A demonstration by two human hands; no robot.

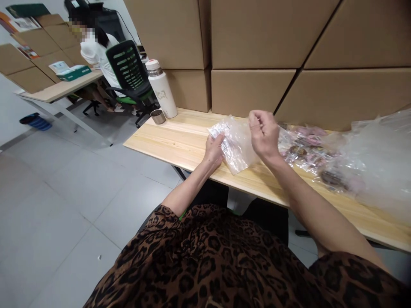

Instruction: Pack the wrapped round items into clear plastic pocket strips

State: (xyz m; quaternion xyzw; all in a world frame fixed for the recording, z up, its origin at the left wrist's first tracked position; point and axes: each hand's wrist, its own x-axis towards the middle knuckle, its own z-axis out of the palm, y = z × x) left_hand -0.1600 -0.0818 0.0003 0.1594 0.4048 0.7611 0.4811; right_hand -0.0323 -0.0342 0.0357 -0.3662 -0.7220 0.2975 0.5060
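Boxes (253, 34) line the table's (183, 134) far side, likely stacked out of the way; packed bags (310, 149) heap at right, apparently for easy reach. White bottle (166, 94) far left, seemingly safe from knocks. Clear bag (236, 149) mid-table, pinched in the left hand (214, 151), probably to steady it; right hand (265, 136) curled beside it, can't tell if gripping anything.

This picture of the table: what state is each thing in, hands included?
Left hand: closed on the clear bag.
Right hand: fingers curled; grip unclear.
Clear bag: held, slightly crumpled; contents unclear.
Wrapped items: lying in clear plastic on the table.
Translucent plastic: heaped.
White bottle: upright, capped.
Metal cup: upright, uncovered; contents unclear.
Cardboard boxes: stacked.
Green-and-black chair: occupied by a person.
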